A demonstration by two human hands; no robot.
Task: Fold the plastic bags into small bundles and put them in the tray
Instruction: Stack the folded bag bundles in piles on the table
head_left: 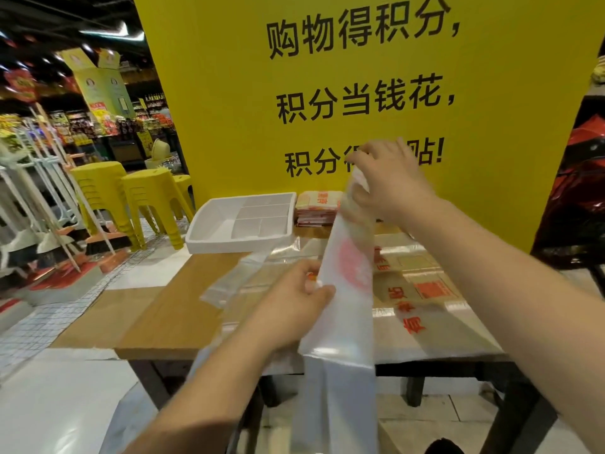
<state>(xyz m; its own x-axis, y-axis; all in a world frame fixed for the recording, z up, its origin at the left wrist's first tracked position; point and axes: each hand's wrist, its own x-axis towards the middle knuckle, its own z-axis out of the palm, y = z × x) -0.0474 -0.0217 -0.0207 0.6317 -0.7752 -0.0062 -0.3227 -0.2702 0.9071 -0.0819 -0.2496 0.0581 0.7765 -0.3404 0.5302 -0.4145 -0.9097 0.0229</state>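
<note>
Held a translucent white plastic bag with a round red print [347,322] upright off the brown wooden table [183,306], stretched between both hands, lower end draped past the near edge. Clenched right hand [389,178] on the bunched top end; couldn't tell exact finger wrap, too blurred. Pinched the bag's left edge mid-length with left hand [294,296], below and left of the right fingers. Spotted white compartmented plastic tray [235,246] beyond the left fingers, well apart from the bag, no bundles visible inside. Noted stack of folded red-and-yellow printed bags [316,208] just left of the right fingers, beside the tray. Saw more clear printed bags [422,290] flat under the right forearm. Judged film very light, limp, slick, prone to sliding and springing open. Best gripped at edges and creases, flattened on the table before each fold.
</note>
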